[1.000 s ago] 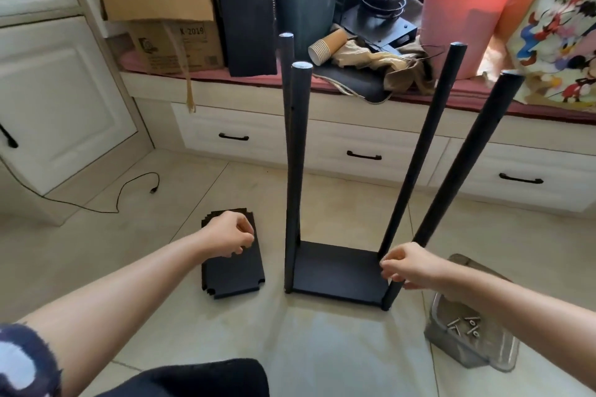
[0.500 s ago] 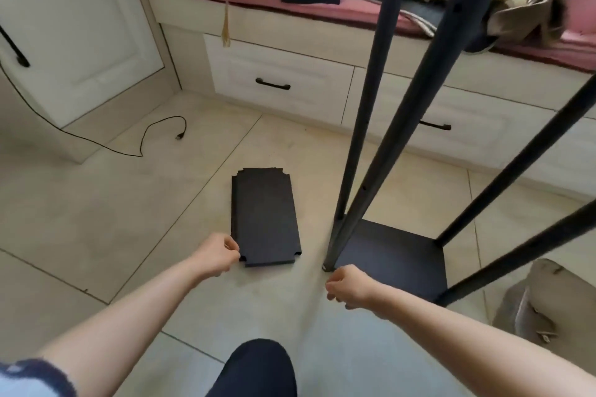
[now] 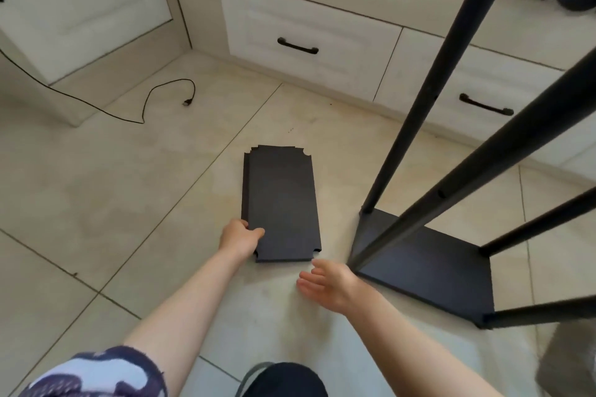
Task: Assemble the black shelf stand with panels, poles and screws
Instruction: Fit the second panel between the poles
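On the floor, four poles (image 3: pixel 409 135) are fixed to one panel (image 3: pixel 429 271); spare panels (image 3: pixel 282 203) are gripped by the left hand (image 3: pixel 240 237), right hand (image 3: pixel 327 287) spread wide

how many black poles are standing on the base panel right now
4: far-left corner pole, near-left pole, far-right pole, near-right pole, all on the base panel.

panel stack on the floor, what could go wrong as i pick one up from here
The left hand grips the panel stack at one near corner only, while the right hand is open and off it; a one-sided lift may drag up several panels or let one slip. The poles of the stand lean close on the right, so a swung panel might knock them.
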